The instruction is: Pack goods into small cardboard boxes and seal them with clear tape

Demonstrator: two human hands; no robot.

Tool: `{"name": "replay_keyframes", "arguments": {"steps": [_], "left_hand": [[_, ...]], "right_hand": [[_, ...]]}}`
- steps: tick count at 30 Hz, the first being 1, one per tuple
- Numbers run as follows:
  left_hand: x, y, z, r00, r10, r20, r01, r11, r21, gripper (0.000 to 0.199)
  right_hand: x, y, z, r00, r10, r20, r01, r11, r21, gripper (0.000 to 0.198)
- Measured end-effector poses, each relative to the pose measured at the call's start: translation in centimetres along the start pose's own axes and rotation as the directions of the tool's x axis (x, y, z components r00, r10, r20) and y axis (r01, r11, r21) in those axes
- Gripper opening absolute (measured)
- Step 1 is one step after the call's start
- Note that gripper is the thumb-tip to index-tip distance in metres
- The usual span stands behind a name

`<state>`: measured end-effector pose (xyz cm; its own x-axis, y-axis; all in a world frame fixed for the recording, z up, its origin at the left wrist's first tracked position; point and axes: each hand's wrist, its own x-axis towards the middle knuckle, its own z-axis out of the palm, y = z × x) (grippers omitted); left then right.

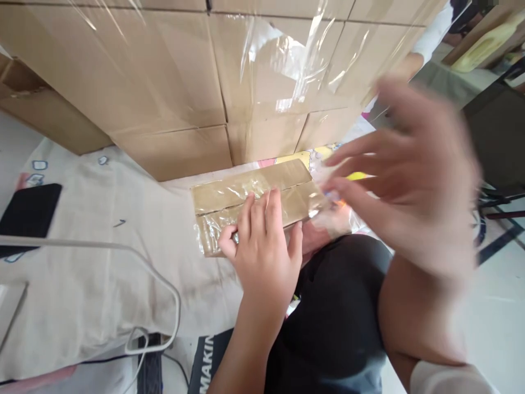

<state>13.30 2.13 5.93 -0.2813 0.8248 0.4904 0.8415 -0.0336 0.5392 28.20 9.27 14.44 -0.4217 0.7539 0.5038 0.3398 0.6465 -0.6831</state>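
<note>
A small flat cardboard box [287,174] with shiny clear tape or film over it lies on the cloth-covered surface. My left hand [262,241] holds it from the near side, fingers on top and thumb at the near edge. My right hand [414,186] is raised to the right of the box, smeared by motion. Its fingertips are near the box's right end, where a bit of clear tape or film shows. Whether those fingers pinch anything cannot be made out.
Large cardboard boxes wrapped in clear film [164,82] rise behind. A black flat object [30,213] and a white cable [123,249] are on the left. My dark-trousered knee [340,306] is in front. A dark chair [500,131] stands at right.
</note>
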Motion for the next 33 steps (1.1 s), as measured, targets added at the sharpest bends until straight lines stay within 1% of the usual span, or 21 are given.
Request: {"name": "replay_keyframes", "arguments": {"steps": [2,4,7,10,12,15,16,18,20,22,23,25,27,29,30,31,33], "left_hand": [[0.0,0.0,0.1,0.999,0.009,-0.038,-0.009,1.0,-0.002,0.052],[0.0,-0.1,0.3,0.998,0.024,-0.058,-0.024,1.0,-0.003,0.05],[-0.2,-0.3,0.6,0.997,0.059,-0.056,-0.058,0.998,0.008,0.038],[-0.6,-0.6,1.1,0.993,0.088,-0.073,-0.088,0.996,0.004,0.029],[-1.0,-0.6,1.5,0.991,0.093,-0.094,-0.094,0.996,-0.003,0.03],[-1.4,-0.5,1.8,0.987,0.095,-0.126,-0.095,0.995,0.008,0.03],[-1.4,-0.4,1.8,0.987,0.097,-0.13,-0.096,0.995,0.013,0.029],[-1.4,-0.3,1.7,0.985,0.114,-0.127,-0.112,0.993,0.022,0.027],[-1.3,-0.3,1.5,0.982,0.136,-0.129,-0.133,0.991,0.035,0.026],[-1.3,-0.6,1.2,0.97,0.168,-0.175,-0.166,0.986,0.028,0.023],[-1.4,-0.9,1.0,0.959,0.191,-0.209,-0.194,0.981,0.008,0.021],[-1.9,-1.4,0.7,0.929,0.242,-0.28,-0.271,0.96,-0.072,0.025],[-2.4,-1.7,0.6,0.895,0.293,-0.336,-0.368,0.911,-0.187,0.029],[-3.0,-1.5,0.8,0.87,0.337,-0.36,-0.457,0.826,-0.33,0.028],[-3.2,-1.1,1.1,0.863,0.366,-0.347,-0.491,0.767,-0.413,0.026],[-3.4,-0.6,1.5,0.857,0.403,-0.322,-0.515,0.699,-0.496,0.024],[-3.9,0.5,2.6,0.839,0.49,-0.235,-0.513,0.571,-0.641,0.022]], "right_hand": [[1.4,1.7,1.5,0.995,0.079,0.056,-0.077,0.996,-0.044,0.077],[2.3,3.3,2.7,0.986,0.127,0.112,-0.121,0.991,-0.052,0.078],[2.3,4.7,3.4,0.982,0.136,0.128,-0.133,0.991,-0.028,0.075],[1.9,4.7,3.5,0.982,0.129,0.138,-0.123,0.991,-0.053,0.077],[1.9,4.6,3.8,0.99,0.086,0.109,-0.073,0.99,-0.122,0.083],[2.8,5.6,4.3,1.0,-0.004,-0.002,0.003,0.953,-0.303,0.09],[3.2,6.4,4.4,0.999,-0.02,-0.05,0.001,0.935,-0.356,0.093],[4.2,8.8,3.9,0.985,-0.019,-0.172,-0.056,0.908,-0.416,0.099],[4.9,11.7,2.6,0.955,0.03,-0.294,-0.164,0.881,-0.444,0.1],[5.1,14.6,0.4,0.915,0.099,-0.391,-0.287,0.84,-0.46,0.092],[4.9,15.9,-1.0,0.893,0.136,-0.429,-0.346,0.817,-0.462,0.085],[4.5,18.0,-3.9,0.848,0.21,-0.487,-0.448,0.776,-0.444,0.065],[4.0,19.7,-6.7,0.801,0.289,-0.524,-0.531,0.747,-0.401,0.046],[3.7,21.4,-8.8,0.766,0.384,-0.515,-0.597,0.723,-0.348,0.032],[3.7,22.4,-9.5,0.758,0.433,-0.487,-0.62,0.71,-0.334,0.027],[3.8,23.5,-10.0,0.757,0.474,-0.449,-0.634,0.698,-0.334,0.024],[4.0,25.9,-10.5,0.767,0.521,-0.374,-0.638,0.68,-0.362,0.024]]}}
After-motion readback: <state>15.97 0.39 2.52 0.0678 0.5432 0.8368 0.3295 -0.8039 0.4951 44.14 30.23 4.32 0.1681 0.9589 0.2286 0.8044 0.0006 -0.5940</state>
